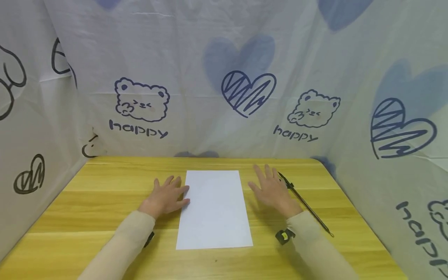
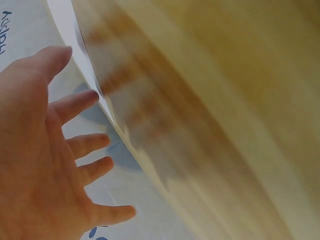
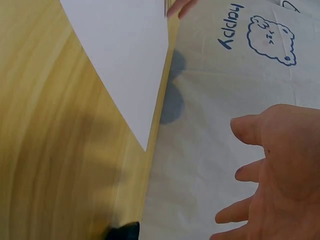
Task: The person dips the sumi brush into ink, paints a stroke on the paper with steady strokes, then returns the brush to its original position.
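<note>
A blank white sheet of paper (image 1: 214,212) lies flat on the wooden table. At its left edge is my left hand (image 1: 166,196), fingers spread, with thumb and index fingertip overlapping the paper in the head view. The left wrist view shows the same hand (image 2: 55,145) palm-side, holding nothing. My right hand (image 1: 272,190) hovers over the table beyond the paper's right edge, fingers apart. Its bare palm (image 3: 290,170) faces the right wrist camera. Just right of that hand lies a thin dark rod (image 1: 309,208) with a small loop at its near end and a black fitting near its far end.
The yellow wood-grain table (image 1: 105,217) ends at the back against a white printed cloth (image 1: 196,116) with hearts and bear faces. The cloth also hangs along both sides. Dark wrist devices, one of them the right device (image 1: 285,236), sit under the sleeves.
</note>
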Demonstrator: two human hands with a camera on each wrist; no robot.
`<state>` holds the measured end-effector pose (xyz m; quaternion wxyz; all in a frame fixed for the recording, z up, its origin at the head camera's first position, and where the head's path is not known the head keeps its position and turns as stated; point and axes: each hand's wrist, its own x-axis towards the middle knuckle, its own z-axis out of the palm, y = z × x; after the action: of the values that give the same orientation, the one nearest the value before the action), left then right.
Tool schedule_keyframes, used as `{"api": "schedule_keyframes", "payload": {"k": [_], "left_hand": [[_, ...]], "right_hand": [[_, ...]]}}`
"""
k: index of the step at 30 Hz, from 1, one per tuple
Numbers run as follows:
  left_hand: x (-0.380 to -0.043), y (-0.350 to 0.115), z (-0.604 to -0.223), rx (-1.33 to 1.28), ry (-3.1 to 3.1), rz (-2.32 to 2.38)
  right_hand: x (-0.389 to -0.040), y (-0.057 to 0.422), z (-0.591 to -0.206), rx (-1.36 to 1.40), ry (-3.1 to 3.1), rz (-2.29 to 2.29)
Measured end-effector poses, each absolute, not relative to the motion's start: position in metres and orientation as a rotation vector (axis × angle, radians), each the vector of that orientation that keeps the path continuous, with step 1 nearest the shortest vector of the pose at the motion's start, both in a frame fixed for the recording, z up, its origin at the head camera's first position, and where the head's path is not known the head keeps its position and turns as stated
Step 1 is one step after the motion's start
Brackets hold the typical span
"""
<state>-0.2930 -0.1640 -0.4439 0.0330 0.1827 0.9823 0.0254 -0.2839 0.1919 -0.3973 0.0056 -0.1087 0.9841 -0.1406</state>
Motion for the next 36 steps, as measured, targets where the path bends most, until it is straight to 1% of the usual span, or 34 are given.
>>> {"api": "schedule_keyframes", "payload": {"k": [7,14,18,25,31,36], "left_hand": [[-0.290,-0.166,-0.444,0.517,2.962,0.059],[-0.289,-0.165,-0.444,0.505,2.915,0.100],[-0.288,-0.164,-0.444,0.503,2.918,0.103],[-0.287,-0.163,-0.442,0.510,2.921,0.101],[-0.287,-0.162,-0.442,0.508,2.920,0.107],[-0.288,-0.162,-0.444,0.510,2.928,0.113]], "right_hand": [[-0.291,0.216,-0.382,-0.372,3.047,-0.392],[-0.296,0.246,-0.373,-0.451,3.083,-0.202],[-0.301,0.266,-0.377,-0.540,3.097,-0.104],[-0.309,0.302,-0.393,-0.691,3.122,-0.087],[-0.310,0.317,-0.401,-0.854,3.135,-0.153],[-0.311,0.327,-0.407,-0.908,3.143,-0.231]]}}
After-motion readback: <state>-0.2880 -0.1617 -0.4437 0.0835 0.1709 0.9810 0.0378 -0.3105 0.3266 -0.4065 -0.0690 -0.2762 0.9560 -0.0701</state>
